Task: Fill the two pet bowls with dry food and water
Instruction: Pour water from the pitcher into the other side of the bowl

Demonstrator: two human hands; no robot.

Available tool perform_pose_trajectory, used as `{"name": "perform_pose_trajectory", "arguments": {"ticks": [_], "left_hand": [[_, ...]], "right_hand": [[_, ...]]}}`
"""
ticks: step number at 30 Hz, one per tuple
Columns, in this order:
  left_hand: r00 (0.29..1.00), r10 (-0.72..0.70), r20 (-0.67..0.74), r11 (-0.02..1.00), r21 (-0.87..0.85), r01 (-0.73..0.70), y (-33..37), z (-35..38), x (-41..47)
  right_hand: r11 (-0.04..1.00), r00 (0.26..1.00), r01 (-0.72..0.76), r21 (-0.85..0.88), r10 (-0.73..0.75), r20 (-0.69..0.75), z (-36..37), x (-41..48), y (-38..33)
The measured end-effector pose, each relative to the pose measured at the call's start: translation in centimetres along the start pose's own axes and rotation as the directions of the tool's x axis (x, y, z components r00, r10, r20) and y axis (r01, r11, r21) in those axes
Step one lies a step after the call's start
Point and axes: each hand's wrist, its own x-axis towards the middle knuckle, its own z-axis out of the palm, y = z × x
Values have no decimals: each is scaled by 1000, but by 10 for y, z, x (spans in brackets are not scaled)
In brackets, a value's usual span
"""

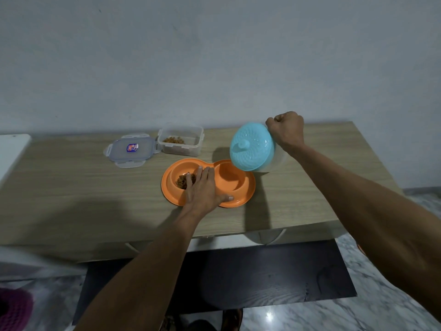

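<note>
A plain pale wall backs a wooden table (pixel 71 187) that runs across the view, with a dark mat and marbled floor below its near edge.

Towards the left of the table, at the far side, a clear lid (pixel 130 151) with snap tabs lies flat. Just right of it, touching or nearly so, stands an open clear food container (pixel 180 139) with a small remainder of brown kibble on its bottom.

Nearer and further right sits the orange double pet bowl (pixel 208 183), one moulded piece with two wells. Its left well holds a heap of dry food (pixel 183 181). The left hand (pixel 202 188) lies spread flat over the bowl's middle, fingers apart and reaching across the ridge between the wells, thumb resting on the near rim; it grips nothing and seems to be steadying the bowl.

The right well (pixel 229 177) looks dry: no water is visible in it and no stream can be made out.

Above the bowl's far right edge, a jug with a blue lid (pixel 253 146) is tipped over towards the right well, lid facing the camera. The right hand (pixel 287 130) is closed in a fist at the jug's far right side, presumably on a handle that is hidden behind it.

By my reading, the food half of the task is finished and the water half is only starting; pouring into the right well is what remains.
</note>
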Motion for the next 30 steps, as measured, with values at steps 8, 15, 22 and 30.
{"name": "perform_pose_trajectory", "arguments": {"ticks": [8,15,22,30], "left_hand": [[1000,2,-9,1000,1,-2,-1,3,2],[1000,-10,5,1000,0,10,0,2,2],[1000,-7,6,1000,-2,7,0,2,1],[1000,-12,12,1000,0,12,0,1,1]], "right_hand": [[994,996,84,-73,-83,7,-3,-7,-7],[990,994,111,-83,-112,-2,-2,-7,-5],[991,995,103,-83,-104,2,-1,-6,-2],[990,994,107,-88,-107,2,-3,-5,-1]]}}
